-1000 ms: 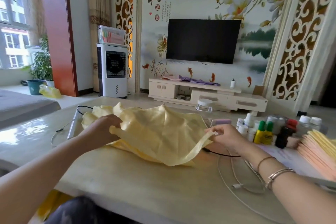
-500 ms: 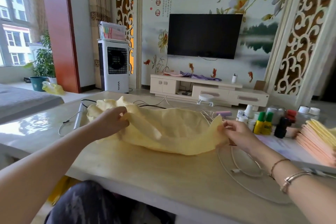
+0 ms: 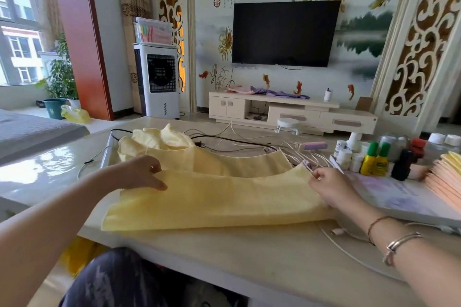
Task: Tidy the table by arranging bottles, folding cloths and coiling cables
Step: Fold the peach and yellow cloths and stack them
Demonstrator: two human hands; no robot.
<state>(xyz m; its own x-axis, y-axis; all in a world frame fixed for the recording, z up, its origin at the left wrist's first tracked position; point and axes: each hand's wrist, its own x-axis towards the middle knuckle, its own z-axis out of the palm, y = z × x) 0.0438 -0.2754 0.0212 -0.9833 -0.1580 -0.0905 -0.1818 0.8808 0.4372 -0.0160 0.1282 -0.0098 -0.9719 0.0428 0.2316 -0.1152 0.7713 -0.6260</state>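
A pale yellow cloth (image 3: 212, 199) lies spread on the cream table (image 3: 224, 249), its near half laid toward me and its far half stretched behind. My left hand (image 3: 142, 173) pinches the cloth's folded edge at the left. My right hand (image 3: 329, 188) pinches the same edge at its right corner. A second crumpled yellow cloth (image 3: 159, 138) sits behind, at the far left. Tangled white and black cables (image 3: 249, 142) lie beyond the cloth. Small bottles (image 3: 374, 161) stand grouped at the right.
A stack of folded peach and yellow cloths (image 3: 446, 177) sits at the far right edge. A white cable (image 3: 349, 254) loops on the table under my right forearm. A white sheet or mat (image 3: 399, 197) lies under the bottles. A purple oblong object (image 3: 315, 145) lies among the cables.
The cloth was held up bunched in the air; both hands have drawn it toward me and lowered it, and it now lies flat and stretched wide on the table.
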